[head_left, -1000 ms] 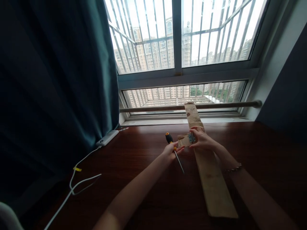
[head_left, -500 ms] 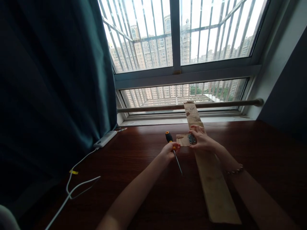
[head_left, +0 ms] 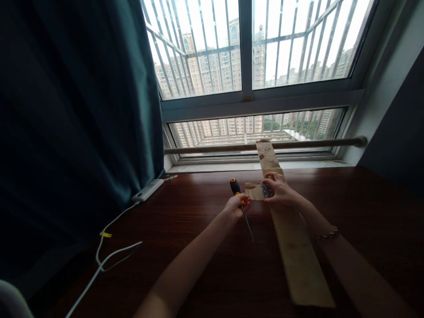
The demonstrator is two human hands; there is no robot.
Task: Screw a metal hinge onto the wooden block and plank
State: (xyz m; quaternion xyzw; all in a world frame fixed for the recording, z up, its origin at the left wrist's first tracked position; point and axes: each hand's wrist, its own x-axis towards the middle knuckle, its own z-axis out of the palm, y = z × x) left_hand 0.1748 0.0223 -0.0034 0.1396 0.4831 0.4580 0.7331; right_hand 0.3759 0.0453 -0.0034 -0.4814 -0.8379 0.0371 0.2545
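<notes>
My left hand point(head_left: 236, 206) is closed around a screwdriver point(head_left: 235, 185) with a black and yellow handle; its thin shaft slants down over the tabletop. The fingertips of that hand are close to the left end of a short wooden piece point(head_left: 254, 191). A small metal hinge point(head_left: 265, 191) lies at the right end of this piece. My right hand point(head_left: 281, 192) curls over the hinge, thumb below and fingers above, gripping there. Beneath the right hand runs a long wooden board point(head_left: 301, 260), whose far end reaches the window rail. Whether hinge and board touch is hidden by the fingers.
A dark reddish wooden tabletop point(head_left: 198, 190) spreads under everything. To the left, a white power strip point(head_left: 148, 191) with a white cable point(head_left: 99, 260) lies beside a dark blue curtain point(head_left: 132, 97). Behind the table, a horizontal rail point(head_left: 212, 150) crosses the barred window.
The whole view has shifted slightly to the right. Both hands keep nearly the same grip, and the screwdriver stays in the left hand.
</notes>
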